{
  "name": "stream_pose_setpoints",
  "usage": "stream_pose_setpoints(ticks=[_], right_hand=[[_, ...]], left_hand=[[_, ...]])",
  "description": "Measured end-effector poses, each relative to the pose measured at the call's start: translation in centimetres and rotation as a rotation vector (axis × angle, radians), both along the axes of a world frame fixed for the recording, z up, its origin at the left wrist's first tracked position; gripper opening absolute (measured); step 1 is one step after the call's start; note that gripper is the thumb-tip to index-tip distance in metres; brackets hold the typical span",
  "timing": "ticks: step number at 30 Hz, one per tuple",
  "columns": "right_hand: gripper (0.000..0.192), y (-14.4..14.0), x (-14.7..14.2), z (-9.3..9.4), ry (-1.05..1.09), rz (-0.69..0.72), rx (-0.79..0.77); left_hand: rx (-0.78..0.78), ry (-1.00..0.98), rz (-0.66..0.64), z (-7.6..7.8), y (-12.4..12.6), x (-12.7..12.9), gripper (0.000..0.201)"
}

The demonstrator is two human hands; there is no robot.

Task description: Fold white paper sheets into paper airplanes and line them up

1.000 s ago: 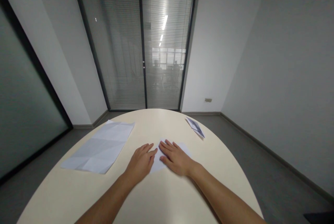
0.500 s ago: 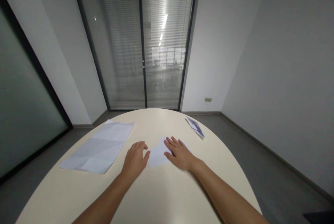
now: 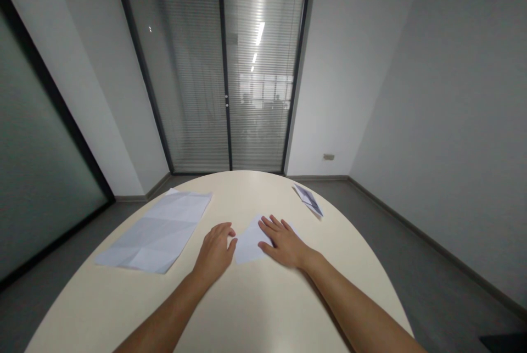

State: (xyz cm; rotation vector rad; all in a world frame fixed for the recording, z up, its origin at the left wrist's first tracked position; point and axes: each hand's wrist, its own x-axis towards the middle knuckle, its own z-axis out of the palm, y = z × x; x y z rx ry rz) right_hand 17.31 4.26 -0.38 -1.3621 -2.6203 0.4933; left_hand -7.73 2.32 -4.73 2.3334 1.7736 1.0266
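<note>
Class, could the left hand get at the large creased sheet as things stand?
Probably yes: the large creased sheet lies left of the left hand, and nothing visible blocks the way.

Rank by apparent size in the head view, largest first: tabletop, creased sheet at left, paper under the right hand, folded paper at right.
1. Tabletop
2. Creased sheet at left
3. Paper under the right hand, partly covered
4. Folded paper at right

two hands [image 3: 214, 250] [image 3: 286, 247], three paper pieces [image 3: 160, 235] [image 3: 249, 243] [image 3: 308, 199], one table [image 3: 239, 309]
</note>
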Motion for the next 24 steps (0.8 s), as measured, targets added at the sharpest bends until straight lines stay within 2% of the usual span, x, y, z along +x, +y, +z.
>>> stream_pose_setpoints(ticks=[9, 16, 24], right_hand=[[0.073, 0.0, 0.1, 0.1, 0.008, 0.026, -0.002], [0.063, 0.0, 0.0, 0.2, 0.034, 0.1, 0.029], [0.064, -0.1, -0.1, 0.0, 0.024, 0.006, 0.017]], left_hand=[[0.026, -0.039, -0.037, -0.8, 0.4, -0.1, 0.004], [0.029, -0.038, -0.042, -0.5, 0.2, 0.0, 0.006], [-0.014, -0.028, 0.064, 0.4, -0.1, 0.2, 0.012]])
